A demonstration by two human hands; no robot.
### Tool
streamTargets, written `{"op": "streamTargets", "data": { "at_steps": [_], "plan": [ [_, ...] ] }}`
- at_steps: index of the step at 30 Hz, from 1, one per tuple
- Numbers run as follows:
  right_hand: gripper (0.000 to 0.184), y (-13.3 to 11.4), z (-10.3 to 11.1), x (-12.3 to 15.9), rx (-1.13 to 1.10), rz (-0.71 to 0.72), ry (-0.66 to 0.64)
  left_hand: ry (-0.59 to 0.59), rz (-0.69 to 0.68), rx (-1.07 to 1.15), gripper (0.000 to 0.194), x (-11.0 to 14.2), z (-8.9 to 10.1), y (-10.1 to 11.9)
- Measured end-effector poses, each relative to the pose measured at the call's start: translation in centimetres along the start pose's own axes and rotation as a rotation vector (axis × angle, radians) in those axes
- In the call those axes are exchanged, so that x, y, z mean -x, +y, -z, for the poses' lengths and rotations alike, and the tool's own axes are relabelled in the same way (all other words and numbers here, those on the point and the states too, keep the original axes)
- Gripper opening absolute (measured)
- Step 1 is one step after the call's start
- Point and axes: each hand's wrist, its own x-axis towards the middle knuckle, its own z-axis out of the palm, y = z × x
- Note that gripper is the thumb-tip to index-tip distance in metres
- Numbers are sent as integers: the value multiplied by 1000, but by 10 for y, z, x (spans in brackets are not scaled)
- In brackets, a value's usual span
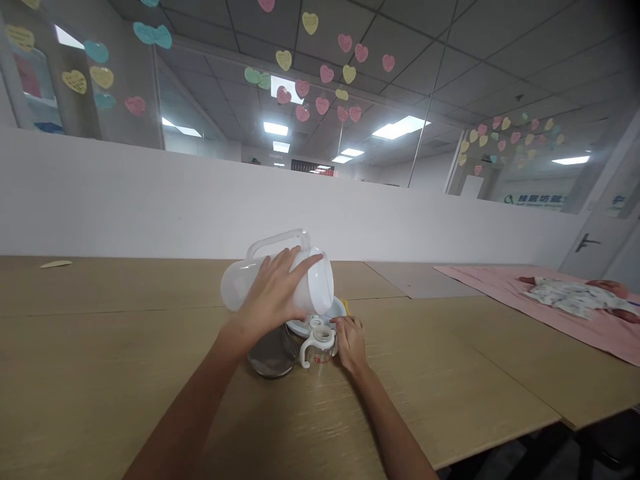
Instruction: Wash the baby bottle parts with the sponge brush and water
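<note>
1. Table [440, 367], wood-toned, against a white wall [150, 200]; heart notes [310, 24] on glass above.
2. Jug [235, 283], translucent, tipped onto its side, one end near and above the bottle [320, 353].
3. Left hand [274, 288]: fingers spread across the jug, gripping it.
4. Bottle: upright, open, white-handled.
5. Right hand [351, 341]: fingers bent at the bottle's right side; whether they pinch its handle, cannot tell.
6. Bowl [339, 307], behind the bottle; dark plate [273, 357], left.

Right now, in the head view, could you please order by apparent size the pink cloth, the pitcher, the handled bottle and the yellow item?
Largest to smallest:
1. Pink cloth, although the frame cuts it off
2. Pitcher
3. Handled bottle
4. Yellow item, only partly visible
</note>
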Motion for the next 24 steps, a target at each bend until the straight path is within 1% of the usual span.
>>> {"op": "streamTargets", "data": {
  "at_steps": [3, 6, 9, 15, 21, 24],
  "plan": [
    [58, 1, -1, 0, 8, 9, 0, -40, -38, -34, 98, 1, -5, 3],
    [58, 1, -1, 0, 20, 17, -5, -44, -50, -51, 99, 1, -6, 2],
    [57, 0, 0, -1, 40, 17, -17, -41, -34, -78, 101, 1, -3, 2],
    [57, 0, 1, -1, 91, 38, -27, -40, -8, -108, 97, 2, 6, 4],
    [58, 1, -1, -1, 78, 26, -35, -45, 4, -82, 100, 0, -1, -4],
    [58, 2, -1, -1, 90, 35, -32, -32, 40, -32, 101, 0, -1, -11]
  ]
}}
